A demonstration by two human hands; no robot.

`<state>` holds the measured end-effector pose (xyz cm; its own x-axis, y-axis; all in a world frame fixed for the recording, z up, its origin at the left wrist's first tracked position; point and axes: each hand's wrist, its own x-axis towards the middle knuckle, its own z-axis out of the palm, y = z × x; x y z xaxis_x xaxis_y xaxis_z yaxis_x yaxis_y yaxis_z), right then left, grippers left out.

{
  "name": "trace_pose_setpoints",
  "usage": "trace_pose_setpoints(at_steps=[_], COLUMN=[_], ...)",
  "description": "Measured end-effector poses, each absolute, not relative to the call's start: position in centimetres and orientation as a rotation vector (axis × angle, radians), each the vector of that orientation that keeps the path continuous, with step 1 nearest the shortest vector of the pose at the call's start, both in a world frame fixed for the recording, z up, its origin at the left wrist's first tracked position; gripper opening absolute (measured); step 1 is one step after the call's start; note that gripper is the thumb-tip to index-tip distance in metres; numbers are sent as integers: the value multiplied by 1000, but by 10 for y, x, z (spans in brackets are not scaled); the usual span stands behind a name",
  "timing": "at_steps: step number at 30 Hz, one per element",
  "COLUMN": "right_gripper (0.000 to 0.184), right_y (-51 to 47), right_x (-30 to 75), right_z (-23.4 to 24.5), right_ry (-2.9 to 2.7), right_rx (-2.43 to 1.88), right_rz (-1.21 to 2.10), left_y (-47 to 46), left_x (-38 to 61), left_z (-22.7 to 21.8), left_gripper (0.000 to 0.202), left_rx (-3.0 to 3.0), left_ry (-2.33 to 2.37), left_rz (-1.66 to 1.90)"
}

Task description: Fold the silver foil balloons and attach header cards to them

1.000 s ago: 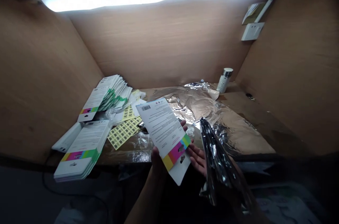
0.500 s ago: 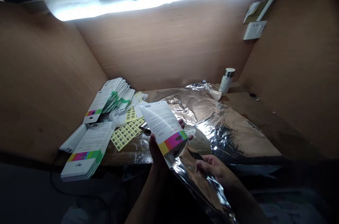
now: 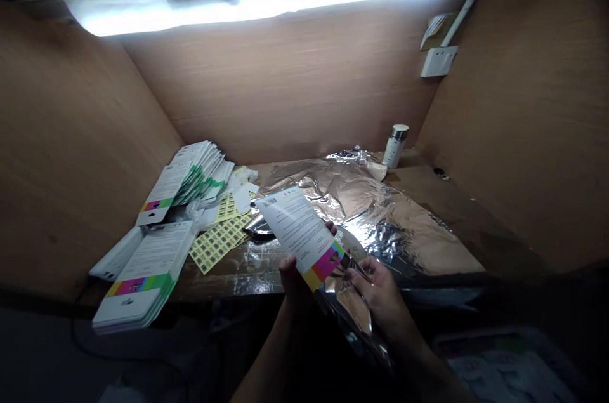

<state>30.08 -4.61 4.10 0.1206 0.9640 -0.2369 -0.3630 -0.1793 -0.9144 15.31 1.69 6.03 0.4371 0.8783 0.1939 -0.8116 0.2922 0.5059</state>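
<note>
My left hand (image 3: 294,279) grips a white printed card (image 3: 295,230) with a barcode at its far end and a rainbow-coloured band (image 3: 324,266) near its lower end. My right hand (image 3: 375,289) holds the mouth of a shiny silver foil pouch (image 3: 347,317), which hangs down toward me. The card's lower end meets the pouch's mouth, and its tip is hidden there. Both hands are close together above the table's front edge.
Crumpled foil sheeting (image 3: 371,200) covers the wooden bench. On the left lie stacks of cards (image 3: 136,279) (image 3: 190,178) and yellow label sheets (image 3: 216,244). A small bottle (image 3: 394,146) stands at the back. Wooden walls surround the bench, with a wall socket (image 3: 438,61) and a bright lamp (image 3: 257,9) above.
My right hand has brought the foil pouch left, from upright beside the card to under it. The card's lower end now meets the pouch mouth, and the card sits lower.
</note>
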Motion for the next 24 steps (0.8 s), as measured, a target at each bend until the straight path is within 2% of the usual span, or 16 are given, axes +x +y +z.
trace_pose_setpoints(at_steps=[4, 9, 12, 15, 16, 20, 24], right_gripper=[50, 41, 34, 28, 30, 57, 47], right_y=[-33, -27, -23, -24, -27, -48, -51], right_x=[286, 284, 285, 287, 288, 291, 284], right_z=[55, 71, 77, 82, 85, 89, 78], right_ry=[-746, -1087, -1153, -1283, -1388, -2020, -2249], right_rx=[-1185, -1219, -1294, -1441, -1475, -1316, -1159], right_rz=[1191, 1090, 1022, 755, 627, 263, 10], left_y=[19, 28, 28, 28, 29, 32, 29], left_x=[157, 147, 145, 144, 142, 131, 139], left_z=[58, 65, 62, 59, 58, 59, 55], left_gripper=[89, 94, 98, 99, 97, 92, 93], left_rx=[569, 498, 480, 481, 472, 376, 300], left_ry=[136, 180, 168, 155, 158, 174, 136], left_rz=[1080, 1157, 1083, 1069, 1093, 1142, 1089])
